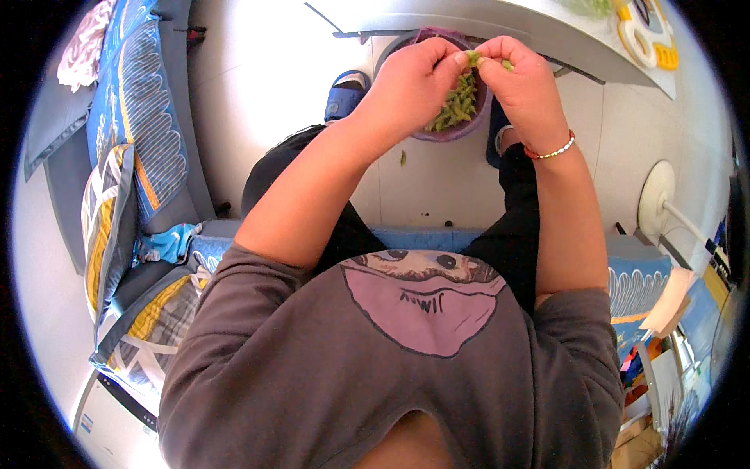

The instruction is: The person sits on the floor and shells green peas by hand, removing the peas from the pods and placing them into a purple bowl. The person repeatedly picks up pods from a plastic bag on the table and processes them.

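Observation:
My left hand and my right hand meet above a bin, their thumbs and fingertips pinching a small green pod between them. It looks like a soybean pod, though the fingers cover part of it. Another green piece shows between the curled fingers of my right hand. Below sits the round bin with a purple plastic liner, holding a heap of green pods or empty shells. My hands and forearms hide some of the bin's rim. A red and pale beaded bracelet circles my right wrist.
A white table stands beyond the bin, bearing a yellow-and-white object. One loose pod lies on the tiled floor. A sofa with a blue patterned cover is at left. A white round stand base rests at right.

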`<action>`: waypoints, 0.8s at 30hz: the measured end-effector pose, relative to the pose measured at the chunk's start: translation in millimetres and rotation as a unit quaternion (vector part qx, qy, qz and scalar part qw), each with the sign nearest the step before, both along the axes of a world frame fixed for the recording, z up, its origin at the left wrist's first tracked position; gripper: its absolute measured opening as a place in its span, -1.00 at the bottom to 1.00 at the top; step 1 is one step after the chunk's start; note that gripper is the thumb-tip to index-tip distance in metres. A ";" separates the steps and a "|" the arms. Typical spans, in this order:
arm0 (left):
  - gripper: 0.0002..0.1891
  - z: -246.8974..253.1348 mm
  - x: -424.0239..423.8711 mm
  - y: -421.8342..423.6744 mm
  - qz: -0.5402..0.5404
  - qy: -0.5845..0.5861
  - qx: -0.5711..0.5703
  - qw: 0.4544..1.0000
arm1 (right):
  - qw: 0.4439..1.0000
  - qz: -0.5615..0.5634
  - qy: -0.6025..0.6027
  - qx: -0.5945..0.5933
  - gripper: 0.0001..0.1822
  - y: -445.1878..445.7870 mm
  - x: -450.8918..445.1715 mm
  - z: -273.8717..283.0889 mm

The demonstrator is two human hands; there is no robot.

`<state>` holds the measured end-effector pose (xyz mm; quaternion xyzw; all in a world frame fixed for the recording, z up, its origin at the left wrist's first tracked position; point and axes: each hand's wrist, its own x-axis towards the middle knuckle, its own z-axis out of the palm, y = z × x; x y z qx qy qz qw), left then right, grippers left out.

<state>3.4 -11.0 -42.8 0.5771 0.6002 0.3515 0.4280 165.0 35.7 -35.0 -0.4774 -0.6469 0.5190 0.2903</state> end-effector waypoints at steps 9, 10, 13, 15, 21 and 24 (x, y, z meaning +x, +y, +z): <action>-0.73 5.4 -1.7 -0.3 -0.031 0.022 -0.035 0.999 | 0.998 0.065 -0.008 -0.015 -0.82 6.7 4.0 5.6; -0.73 2.4 -2.4 -0.5 -0.036 0.020 -0.033 0.999 | 0.997 0.079 0.004 -0.017 -0.82 6.3 2.9 6.3; -0.73 1.3 -3.0 0.2 -0.036 0.044 -0.028 0.998 | 0.992 0.105 -0.067 0.019 -0.82 6.4 4.3 5.4; -0.72 -0.6 -2.8 0.1 -0.034 0.071 -0.016 0.997 | 0.987 0.101 -0.109 0.055 -0.82 5.7 4.3 2.4; -0.71 -4.1 0.7 -1.4 -0.040 0.142 -0.001 0.989 | 0.982 0.054 -0.118 0.137 -0.80 0.1 -0.3 -11.7; -0.72 -3.7 -0.4 -1.2 -0.050 0.172 -0.018 0.984 | 0.991 0.013 -0.097 0.092 -0.79 6.4 3.6 -12.7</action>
